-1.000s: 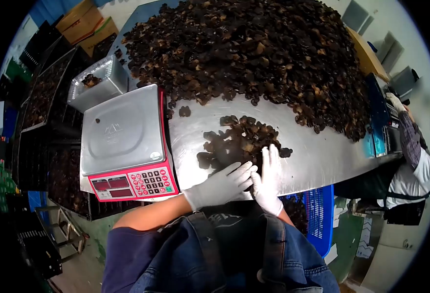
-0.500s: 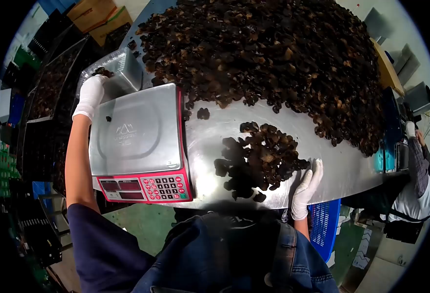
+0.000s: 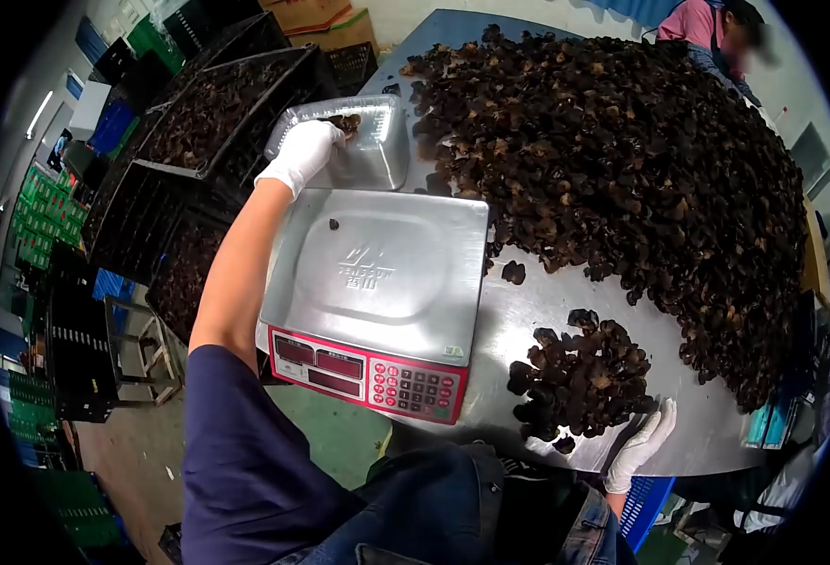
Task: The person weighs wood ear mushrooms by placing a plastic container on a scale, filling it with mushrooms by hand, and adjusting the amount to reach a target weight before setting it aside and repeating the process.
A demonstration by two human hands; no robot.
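My left hand [image 3: 308, 155], in a white glove, is closed at the clear plastic container [image 3: 394, 141] behind the scale. Dark brown fungus pieces [image 3: 345, 123] show by its fingertips. My gloved right hand [image 3: 643, 447] lies at the table's near edge with its fingers stretched out, beside a small pile of dark fungus [image 3: 594, 377]. Between my hands stands a red-edged scale with a bare steel pan [image 3: 377, 273], one tiny dark bit [image 3: 334, 224] on it. A much larger fungus heap [image 3: 622, 160] spreads behind.
Stacked black crates [image 3: 236, 104] of fungus stand at the left, with cardboard boxes [image 3: 316, 14] behind. A blue basket [image 3: 647, 508] is below the table edge by my right hand. Another person [image 3: 693, 28] leans at the far side of the steel table [image 3: 504, 315].
The view has turned left, so the table and scale appear farther right and lower. The person at the far side has come into view. Both hands remain by the same things.
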